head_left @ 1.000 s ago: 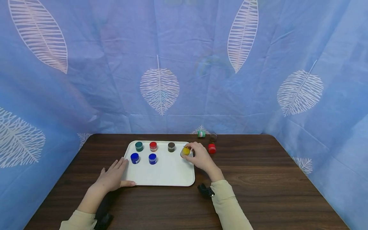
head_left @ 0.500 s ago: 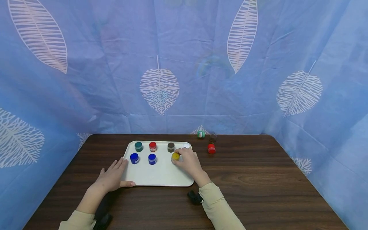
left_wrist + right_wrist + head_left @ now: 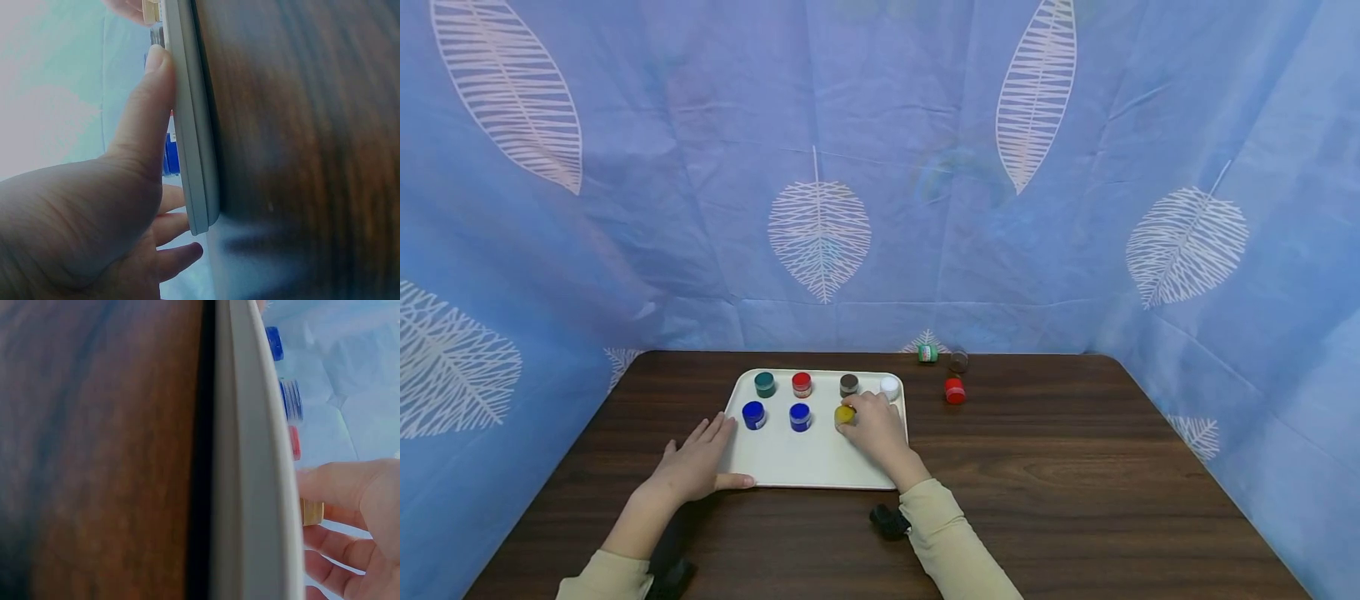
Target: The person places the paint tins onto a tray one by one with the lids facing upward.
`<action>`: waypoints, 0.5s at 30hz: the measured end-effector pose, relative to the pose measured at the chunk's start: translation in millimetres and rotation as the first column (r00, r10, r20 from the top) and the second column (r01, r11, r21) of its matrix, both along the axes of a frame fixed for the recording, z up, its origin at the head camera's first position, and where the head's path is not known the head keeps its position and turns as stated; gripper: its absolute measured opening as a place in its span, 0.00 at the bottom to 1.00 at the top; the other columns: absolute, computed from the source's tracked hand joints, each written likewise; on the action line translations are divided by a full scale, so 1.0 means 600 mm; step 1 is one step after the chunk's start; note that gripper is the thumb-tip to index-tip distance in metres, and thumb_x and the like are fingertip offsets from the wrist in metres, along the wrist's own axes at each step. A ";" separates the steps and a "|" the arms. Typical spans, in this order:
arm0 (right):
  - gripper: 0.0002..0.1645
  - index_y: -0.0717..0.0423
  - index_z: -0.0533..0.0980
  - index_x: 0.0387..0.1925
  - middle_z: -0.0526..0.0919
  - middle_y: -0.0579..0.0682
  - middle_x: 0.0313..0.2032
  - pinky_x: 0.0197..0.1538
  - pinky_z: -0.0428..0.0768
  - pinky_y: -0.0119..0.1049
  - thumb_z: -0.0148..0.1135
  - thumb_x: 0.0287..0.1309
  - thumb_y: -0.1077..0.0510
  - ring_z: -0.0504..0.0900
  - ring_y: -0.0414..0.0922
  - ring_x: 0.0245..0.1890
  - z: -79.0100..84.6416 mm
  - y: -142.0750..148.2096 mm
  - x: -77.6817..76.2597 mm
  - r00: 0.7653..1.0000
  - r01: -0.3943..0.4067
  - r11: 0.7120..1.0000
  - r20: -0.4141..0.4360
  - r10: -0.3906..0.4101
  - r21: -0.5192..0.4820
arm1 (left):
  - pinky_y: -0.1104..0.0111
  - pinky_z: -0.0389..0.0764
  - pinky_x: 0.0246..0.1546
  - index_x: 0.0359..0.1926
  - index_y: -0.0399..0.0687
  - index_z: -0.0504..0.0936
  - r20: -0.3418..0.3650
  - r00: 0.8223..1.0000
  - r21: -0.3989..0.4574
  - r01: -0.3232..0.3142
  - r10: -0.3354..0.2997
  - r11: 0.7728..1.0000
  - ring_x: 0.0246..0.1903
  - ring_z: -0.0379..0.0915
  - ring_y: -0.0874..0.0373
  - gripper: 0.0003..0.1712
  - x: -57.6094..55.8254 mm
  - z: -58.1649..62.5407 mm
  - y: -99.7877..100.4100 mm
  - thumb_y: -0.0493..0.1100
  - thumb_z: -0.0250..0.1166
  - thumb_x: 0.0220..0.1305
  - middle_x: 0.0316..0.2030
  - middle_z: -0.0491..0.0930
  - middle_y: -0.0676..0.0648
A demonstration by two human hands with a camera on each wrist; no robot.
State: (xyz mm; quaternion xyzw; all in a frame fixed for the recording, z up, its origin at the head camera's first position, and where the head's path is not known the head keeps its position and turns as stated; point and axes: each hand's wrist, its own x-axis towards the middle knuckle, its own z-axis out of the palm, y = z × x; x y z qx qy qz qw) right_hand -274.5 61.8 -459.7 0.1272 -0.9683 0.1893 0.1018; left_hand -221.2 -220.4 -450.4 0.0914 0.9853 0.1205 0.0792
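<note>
My right hand (image 3: 880, 432) pinches a small yellow paint jar (image 3: 845, 415) between thumb and fingers, low over the white tray (image 3: 805, 468). In the right wrist view this jar (image 3: 312, 512) shows between the thumb and fingers, just past the tray's rim. To its left, two blue paint jars, one (image 3: 754, 415) and another (image 3: 801, 417), stand in the same row. My left hand (image 3: 688, 468) rests at the tray's front left corner, fingers extended along the left edge. In the left wrist view its thumb (image 3: 140, 112) lies straight against the tray's front rim.
Along the tray's back stand a dark green jar (image 3: 765, 384), a red jar (image 3: 802, 384), a brown jar (image 3: 848, 384) and a white jar (image 3: 890, 387). Beyond its right end, a green jar (image 3: 927, 354), a dark jar (image 3: 958, 362) and a red jar (image 3: 955, 391) are on the table (image 3: 1075, 467).
My right hand has carried the yellow jar leftward and nearer from the tray's back right corner to beside the blue jars. The white jar now shows behind it. My left hand stays put.
</note>
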 end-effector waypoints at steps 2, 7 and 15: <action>0.23 0.48 0.83 0.47 0.85 0.49 0.41 0.36 0.74 0.40 0.75 0.49 0.47 0.79 0.48 0.39 -0.001 -0.001 0.000 1.000 0.011 1.000 0.003 -0.011 -0.007 | 0.24 0.50 0.59 0.73 0.35 0.56 0.000 1.000 -0.004 0.000 0.000 1.000 0.71 0.48 0.28 0.68 0.000 0.000 0.000 0.77 0.65 0.43 0.72 0.52 0.28; 0.26 0.48 0.81 0.51 0.85 0.50 0.41 0.36 0.75 0.41 0.74 0.49 0.46 0.79 0.48 0.40 0.002 0.001 0.000 1.000 0.010 1.000 0.019 -0.010 -0.015 | 0.24 0.50 0.59 0.73 0.35 0.56 0.003 1.000 -0.002 -0.001 0.001 1.000 0.71 0.48 0.28 0.68 0.000 0.000 0.000 0.77 0.65 0.43 0.72 0.52 0.28; 0.31 0.48 0.78 0.57 0.83 0.51 0.42 0.47 0.76 0.50 0.74 0.50 0.47 0.77 0.51 0.46 0.014 0.020 0.000 0.997 -0.003 0.995 0.074 0.010 -0.102 | 0.24 0.50 0.58 0.72 0.34 0.56 -0.008 1.000 0.001 0.002 -0.002 1.000 0.70 0.48 0.27 0.68 0.000 0.001 0.000 0.76 0.66 0.44 0.72 0.53 0.28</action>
